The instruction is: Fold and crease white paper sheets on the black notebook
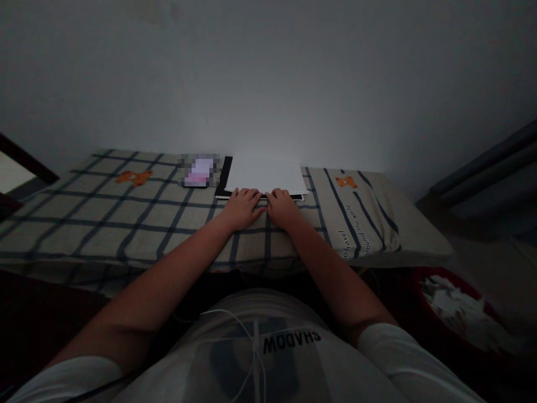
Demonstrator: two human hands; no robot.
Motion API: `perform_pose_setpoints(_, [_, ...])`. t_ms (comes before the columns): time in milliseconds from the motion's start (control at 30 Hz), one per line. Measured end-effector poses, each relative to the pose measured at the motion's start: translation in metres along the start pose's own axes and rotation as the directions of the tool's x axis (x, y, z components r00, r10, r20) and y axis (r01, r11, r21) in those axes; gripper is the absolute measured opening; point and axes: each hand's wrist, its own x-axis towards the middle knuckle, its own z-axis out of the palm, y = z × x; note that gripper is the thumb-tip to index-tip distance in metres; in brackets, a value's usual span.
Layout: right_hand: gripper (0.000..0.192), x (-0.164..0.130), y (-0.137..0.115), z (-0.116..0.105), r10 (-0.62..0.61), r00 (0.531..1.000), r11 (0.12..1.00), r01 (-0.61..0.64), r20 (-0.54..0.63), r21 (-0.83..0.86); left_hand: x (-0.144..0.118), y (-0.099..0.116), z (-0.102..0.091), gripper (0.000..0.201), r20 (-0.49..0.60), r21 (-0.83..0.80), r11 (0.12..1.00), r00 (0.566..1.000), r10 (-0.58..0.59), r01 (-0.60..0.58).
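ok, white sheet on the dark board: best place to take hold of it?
Probably the near edge, coming from the person's side. The white sheet lies flat on the dark board, and both the left hand and right hand already rest at that edge. The far edge sits close to the wall, which likely makes it awkward.

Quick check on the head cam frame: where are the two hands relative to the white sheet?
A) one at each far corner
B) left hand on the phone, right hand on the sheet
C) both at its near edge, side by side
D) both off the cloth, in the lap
C: the left hand and right hand lie palm down, side by side on the checked cloth, fingertips at the near edge of the white sheet.
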Motion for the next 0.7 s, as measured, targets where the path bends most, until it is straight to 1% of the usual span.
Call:
perform_pose_setpoints(133, [0.041, -0.0004, 0.0006, 0.0000, -0.009, 1.000, 1.000, 0.009, -0.008, -0.002, 0.0004, -0.0010, 0.0010, 0.049, 0.014, -0.016, 1.000, 1.000, 0.005, -0.005])
perform_pose_setpoints(300, [0.040, -0.0012, 0.0010, 0.0000, -0.014, 0.999, 1.000, 0.014, -0.031, 0.001, -0.0005, -0.0002, 0.0010, 0.050, 0.021, -0.013, 1.000, 0.999, -0.024, 0.024])
perform_pose_setpoints(433, [0.040, -0.0014, 0.0012, -0.0008, -0.006, 1.000, 1.000, 0.006, -0.018, 0.005, -0.0005, -0.0014, 0.0001, 0.049, 0.028, -0.018, 1.000, 0.999, -0.017, 0.018])
perform_pose_setpoints(567, [0.041, -0.0006, 0.0024, 0.0000, -0.010, 1.000, 1.000, 0.011, -0.014, 0.014, -0.0013, -0.0022, -0.0015, 0.049, 0.000, -0.003, 1.000, 1.000, 0.023, -0.023])
perform_pose_setpoints(700, [0.042, 0.0002, 0.0034, 0.0015, -0.017, 1.000, 1.000, 0.017, -0.007, 0.010, -0.0031, 0.0023, -0.0059, 0.047, -0.039, 0.037, 0.998, 0.998, 0.057, -0.055])
